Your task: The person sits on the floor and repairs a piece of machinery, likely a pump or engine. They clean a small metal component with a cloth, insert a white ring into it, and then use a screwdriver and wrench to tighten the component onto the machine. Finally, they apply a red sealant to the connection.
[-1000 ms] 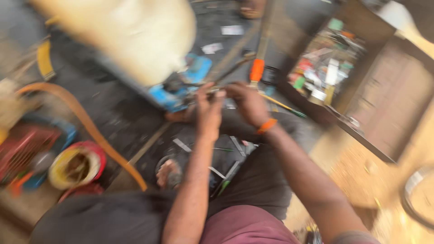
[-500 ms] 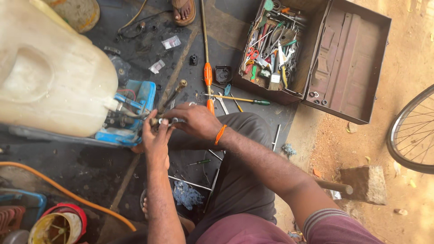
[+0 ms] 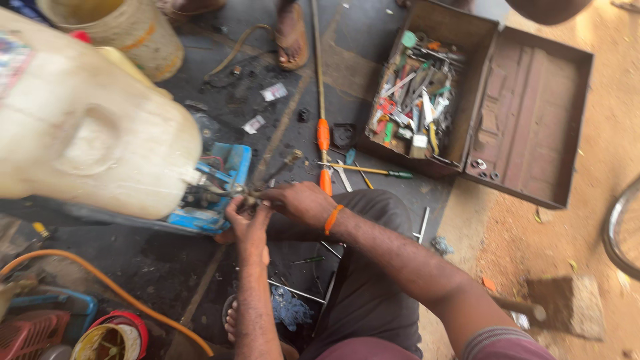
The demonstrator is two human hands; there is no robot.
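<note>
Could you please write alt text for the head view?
Both hands, left hand and right hand, work a small metal fitting on a blue pump under a large white tank. An open toolbox lies beyond.

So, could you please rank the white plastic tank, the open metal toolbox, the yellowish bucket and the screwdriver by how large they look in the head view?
1. white plastic tank, though it is nearest the camera
2. open metal toolbox
3. yellowish bucket, partly cropped
4. screwdriver
</note>
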